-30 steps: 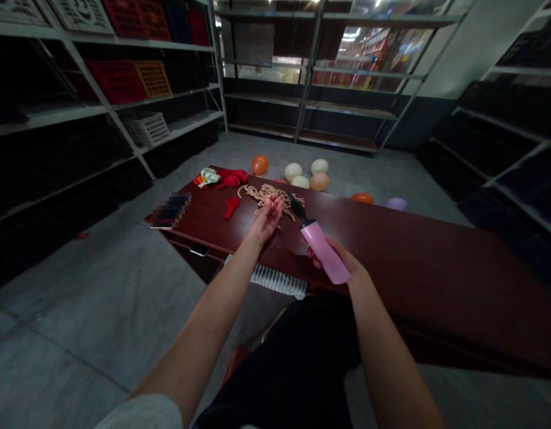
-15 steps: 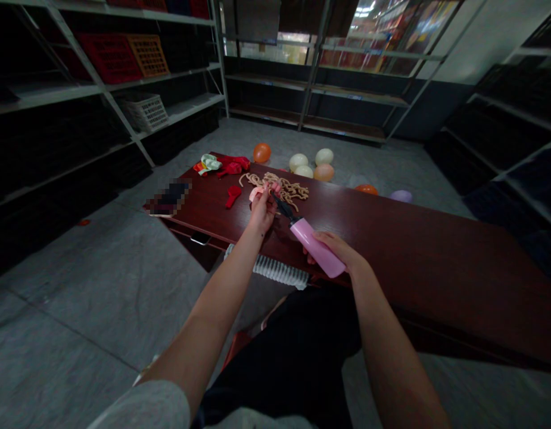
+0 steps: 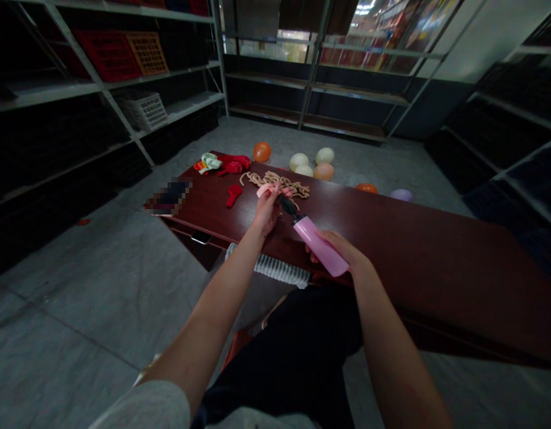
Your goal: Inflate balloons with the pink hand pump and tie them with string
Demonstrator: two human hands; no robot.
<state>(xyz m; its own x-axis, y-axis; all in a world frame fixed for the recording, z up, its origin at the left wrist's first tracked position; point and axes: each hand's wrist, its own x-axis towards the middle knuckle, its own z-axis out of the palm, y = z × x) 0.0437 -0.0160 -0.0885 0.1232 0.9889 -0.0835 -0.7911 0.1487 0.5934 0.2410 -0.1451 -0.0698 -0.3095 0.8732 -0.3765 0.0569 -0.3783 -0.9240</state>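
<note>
My right hand grips a pink hand pump whose black nozzle points up and left over the dark wooden table. My left hand is closed on a limp pink balloon, holding it right at the nozzle tip. Just beyond my hands lies a heap of pale uninflated balloons. A flat red balloon lies to the left of it.
More red and pale balloon scraps sit at the table's far left corner, with a dark blurred object nearer. Inflated orange, white and purple balloons lie on the floor behind. Metal shelves with baskets line the walls.
My left hand picked a pink balloon from the heap and brought it to the pump's nozzle. The pump has tilted slightly toward the left hand.
</note>
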